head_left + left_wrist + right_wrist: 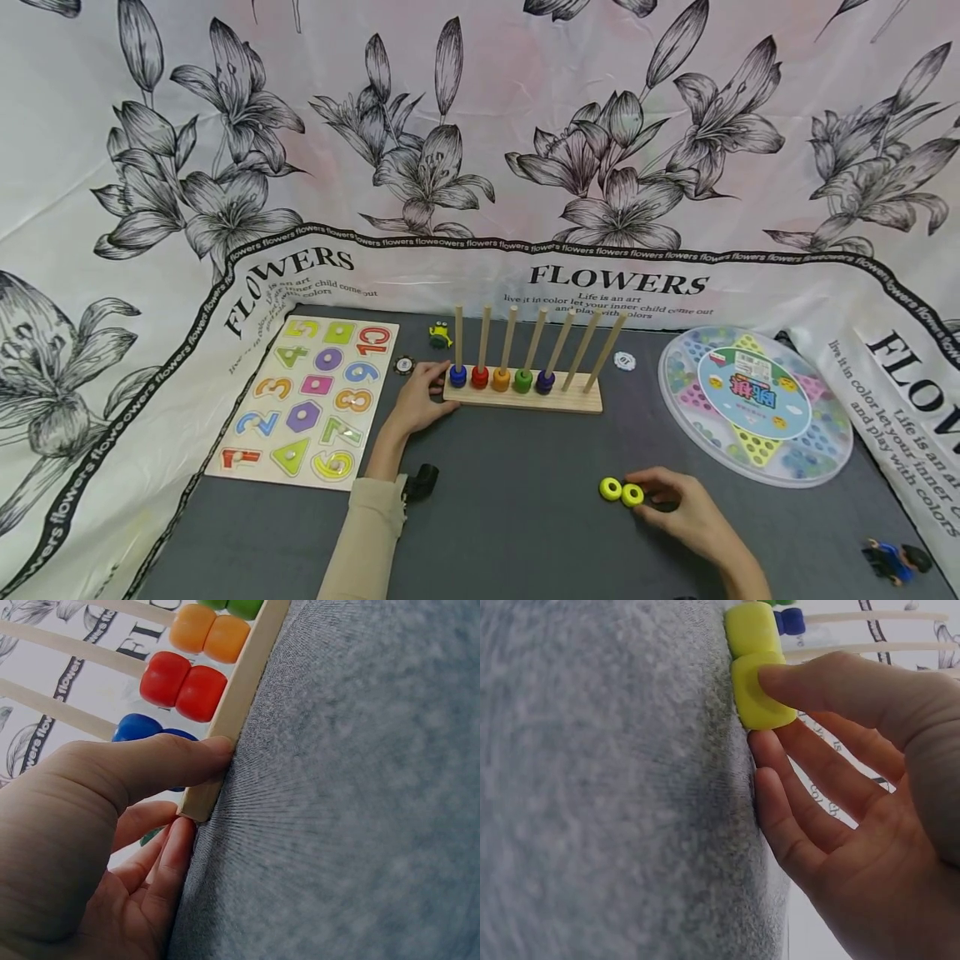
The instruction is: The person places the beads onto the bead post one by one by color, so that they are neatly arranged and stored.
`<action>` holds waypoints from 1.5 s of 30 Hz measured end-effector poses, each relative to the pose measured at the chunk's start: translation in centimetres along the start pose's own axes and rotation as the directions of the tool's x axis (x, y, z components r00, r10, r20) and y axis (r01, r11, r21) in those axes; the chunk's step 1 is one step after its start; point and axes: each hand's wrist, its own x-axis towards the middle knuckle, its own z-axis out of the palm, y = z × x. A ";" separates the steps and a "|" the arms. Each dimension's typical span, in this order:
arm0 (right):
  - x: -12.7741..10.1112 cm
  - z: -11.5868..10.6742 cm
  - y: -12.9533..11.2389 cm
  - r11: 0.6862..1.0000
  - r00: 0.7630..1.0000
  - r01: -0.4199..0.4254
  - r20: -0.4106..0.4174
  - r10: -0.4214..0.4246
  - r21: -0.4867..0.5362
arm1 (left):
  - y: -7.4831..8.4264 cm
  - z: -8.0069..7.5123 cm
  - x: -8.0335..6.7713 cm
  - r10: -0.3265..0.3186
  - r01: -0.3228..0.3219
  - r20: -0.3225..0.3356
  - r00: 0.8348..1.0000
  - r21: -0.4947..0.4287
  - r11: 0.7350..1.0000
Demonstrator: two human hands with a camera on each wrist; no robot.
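Note:
A wooden bead stand [525, 398] with several upright pegs rests at the back of the dark table. Its left end is held by my left hand [422, 398], the thumb lying on the front edge of the base. From left to right, pegs carry blue [458, 377], red [182, 686], orange [210, 634], green [522, 381] and dark purple beads [545, 382]; the two rightmost pegs are bare. Nearer the front, two yellow beads [611, 489] lie side by side. My right hand [686, 508] pinches the right-hand yellow bead [761, 701] between thumb and fingers.
Left of the stand lies a number-and-shape puzzle board [303, 404]. A round game board [753, 404] is at the right. Small items around include a green toy [439, 336], a black chip [404, 365], a white chip [624, 361] and a toy figure [896, 561]. Flowered cloth hangs behind.

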 end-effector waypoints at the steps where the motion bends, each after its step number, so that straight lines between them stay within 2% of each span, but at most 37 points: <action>1: 0.1 0.0 0.0 1.000 1.000 -0.002 -0.005 0.002 -0.003 | 0.0 0.0 0.0 0.003 -0.003 -0.001 1.000 -0.001 1.000; 8: 0.2 0.3 0.1 0.999 0.997 -0.041 -0.065 0.041 0.006 | -0.3 0.0 -0.1 0.012 -0.012 -0.012 1.000 -0.009 1.000; 15: 1.1 -0.2 -0.6 0.999 0.988 -0.035 -0.151 0.036 0.012 | -0.2 0.0 0.0 0.029 -0.029 -0.015 0.999 -0.003 1.000; 20: 2.7 -0.6 -1.6 1.000 0.980 -0.010 -0.197 0.005 -0.023 | 0.0 -0.1 0.2 0.024 -0.024 -0.017 1.000 -0.011 1.000; 27: 5.4 -0.7 -3.9 0.994 0.962 0.112 -0.251 -0.106 0.009 | 0.0 -0.1 0.0 0.022 -0.023 -0.014 1.000 -0.017 1.000; 29: 6.2 -0.7 -4.6 0.992 0.955 0.124 -0.273 -0.118 0.005 | 0.1 -0.1 -0.1 0.022 -0.022 -0.013 1.000 -0.018 1.000; 35: 8.8 -0.7 -7.4 0.981 0.911 0.194 -0.375 -0.169 0.029 | 0.0 -0.2 -0.2 0.019 -0.019 -0.011 1.000 -0.001 1.000; 39: 10.0 -0.9 -10.8 0.975 0.872 0.218 -0.459 -0.172 0.048 | 0.0 -0.2 -0.1 0.024 -0.024 -0.011 1.000 0.002 1.000; 42: 10.8 -1.2 -13.2 0.971 0.836 0.235 -0.520 -0.177 0.048 | -0.1 -0.1 -0.1 0.028 -0.028 -0.013 1.000 0.000 1.000; 45: 11.4 -1.4 -14.6 0.963 0.792 0.265 -0.578 -0.195 0.038 | 0.0 -0.1 -0.1 0.027 -0.027 -0.013 1.000 -0.006 1.000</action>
